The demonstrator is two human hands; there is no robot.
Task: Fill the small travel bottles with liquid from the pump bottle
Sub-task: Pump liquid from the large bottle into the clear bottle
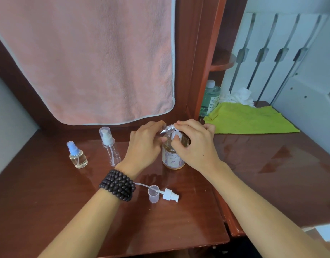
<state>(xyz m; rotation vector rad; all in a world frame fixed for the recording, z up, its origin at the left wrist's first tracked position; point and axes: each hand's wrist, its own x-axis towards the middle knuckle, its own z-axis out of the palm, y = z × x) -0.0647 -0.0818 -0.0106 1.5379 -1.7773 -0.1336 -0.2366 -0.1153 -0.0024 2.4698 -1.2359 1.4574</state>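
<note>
Pinched between the fingers of the left hand is a small clear travel bottle, tilted with its threaded neck toward the white pump head of the pump bottle, which stands on the wooden desk. That pump head is covered by the right hand, whose fingers are curled closed over it — whether it is being pressed cannot be told. Liquid could be spilled over the label and desk if the nozzle and the narrow neck are not lined up when the pump is pushed. A removed pump cap with its tube is lying by a clear cup; two other small bottles are standing well apart to the left.
</note>
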